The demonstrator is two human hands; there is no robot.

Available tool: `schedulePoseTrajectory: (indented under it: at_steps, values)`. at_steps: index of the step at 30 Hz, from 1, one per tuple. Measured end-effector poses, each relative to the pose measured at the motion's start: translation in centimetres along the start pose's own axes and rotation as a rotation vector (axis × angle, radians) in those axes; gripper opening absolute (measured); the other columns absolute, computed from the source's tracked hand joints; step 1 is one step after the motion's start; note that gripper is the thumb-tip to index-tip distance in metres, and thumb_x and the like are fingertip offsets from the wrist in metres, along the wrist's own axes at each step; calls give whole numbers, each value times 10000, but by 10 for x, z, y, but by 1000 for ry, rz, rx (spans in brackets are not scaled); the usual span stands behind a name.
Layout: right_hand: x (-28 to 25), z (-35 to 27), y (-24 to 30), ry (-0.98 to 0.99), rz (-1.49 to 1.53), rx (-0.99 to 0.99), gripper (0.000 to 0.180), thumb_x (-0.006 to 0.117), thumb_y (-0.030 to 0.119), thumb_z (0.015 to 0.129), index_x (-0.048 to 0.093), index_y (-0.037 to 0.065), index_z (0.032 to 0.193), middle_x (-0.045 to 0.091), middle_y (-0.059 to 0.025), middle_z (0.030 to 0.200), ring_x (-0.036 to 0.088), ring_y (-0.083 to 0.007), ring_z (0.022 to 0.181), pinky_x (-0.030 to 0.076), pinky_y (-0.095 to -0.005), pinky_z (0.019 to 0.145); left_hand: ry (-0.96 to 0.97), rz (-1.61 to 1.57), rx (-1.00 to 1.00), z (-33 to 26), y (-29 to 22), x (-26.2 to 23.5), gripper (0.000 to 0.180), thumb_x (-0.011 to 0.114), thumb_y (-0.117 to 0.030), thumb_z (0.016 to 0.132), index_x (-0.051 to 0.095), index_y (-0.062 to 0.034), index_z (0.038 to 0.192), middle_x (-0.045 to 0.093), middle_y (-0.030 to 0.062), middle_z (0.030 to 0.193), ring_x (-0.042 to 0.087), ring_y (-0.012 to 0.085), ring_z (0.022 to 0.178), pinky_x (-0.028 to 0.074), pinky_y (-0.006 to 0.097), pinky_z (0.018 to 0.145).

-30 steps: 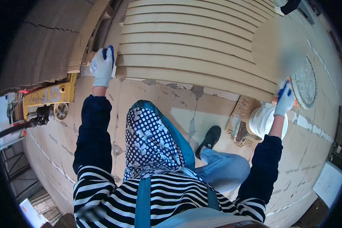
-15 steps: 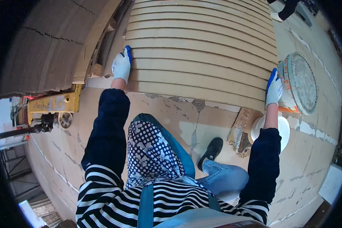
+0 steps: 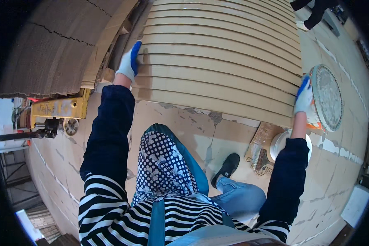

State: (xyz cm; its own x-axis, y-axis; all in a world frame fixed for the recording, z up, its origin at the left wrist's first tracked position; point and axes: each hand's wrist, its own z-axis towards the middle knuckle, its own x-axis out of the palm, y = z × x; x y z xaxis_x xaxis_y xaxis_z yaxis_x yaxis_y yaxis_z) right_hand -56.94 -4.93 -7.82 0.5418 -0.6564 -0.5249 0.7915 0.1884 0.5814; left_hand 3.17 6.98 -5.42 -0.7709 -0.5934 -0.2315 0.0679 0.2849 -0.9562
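A wide bank of overlapping tan cardboard sheets (image 3: pixel 217 67) lies in front of me, their edges making long parallel steps. At its left edge is my left hand (image 3: pixel 129 61), in a white glove with a blue palm; the fingers are stretched forward, with the palm side toward the sheets. My right hand (image 3: pixel 302 96), gloved the same way, rests along the right edge with its fingers extended forward. Part of that hand's grip side is hidden. Just beyond it stands a round bucket (image 3: pixel 327 98) with a mottled, greyish lid.
A tall stack of brown cardboard (image 3: pixel 53 53) rises at the left, above a yellow pallet jack (image 3: pixel 61 108). Near my right forearm are a white bucket (image 3: pixel 278 145) and a taped cardboard piece (image 3: pixel 259 143) on the floor. Another person's dark sleeve (image 3: pixel 315 14) shows at the far right.
My left hand has moved slightly forward and turned, showing more blue palm. My right hand remains along the right edge, its fingers a little farther outward. The whole view has shifted slightly.
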Motion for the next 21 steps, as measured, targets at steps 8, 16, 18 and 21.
schedulePoseTrajectory:
  at_steps: [8, 16, 18, 21]
  values:
    - [10, -1, 8, 231, -324, 282, 469, 380, 413, 908, 593, 9, 1015, 616, -217, 970, 578, -368, 919, 437, -429, 806, -398, 335, 359, -23, 23, 39, 431, 594, -328, 845, 591, 70, 1008, 630, 90, 896, 525, 154, 789, 424, 294, 745]
    - [11, -9, 3, 204, -328, 266, 386, 407, 359, 894, 603, 32, 958, 632, -193, 930, 602, -345, 871, 454, -425, 772, -435, 538, 375, -34, 12, 48, 348, 589, -303, 836, 627, 5, 993, 654, 140, 765, 586, 193, 667, 449, 320, 639]
    - [10, -8, 10, 224, -349, 266, 377, 409, 351, 893, 603, 34, 953, 634, -191, 923, 604, -343, 863, 456, -425, 767, -381, 502, 397, -16, 24, 33, 345, 596, -316, 831, 633, 2, 958, 648, 132, 722, 573, 179, 632, 439, 314, 610]
    - [7, -4, 16, 278, -312, 316, 413, 394, 363, 905, 582, 21, 1041, 620, -193, 997, 591, -336, 923, 447, -406, 813, -213, 372, 353, 13, 27, 6, 361, 606, -335, 822, 632, 7, 936, 646, 123, 713, 559, 168, 607, 431, 310, 588]
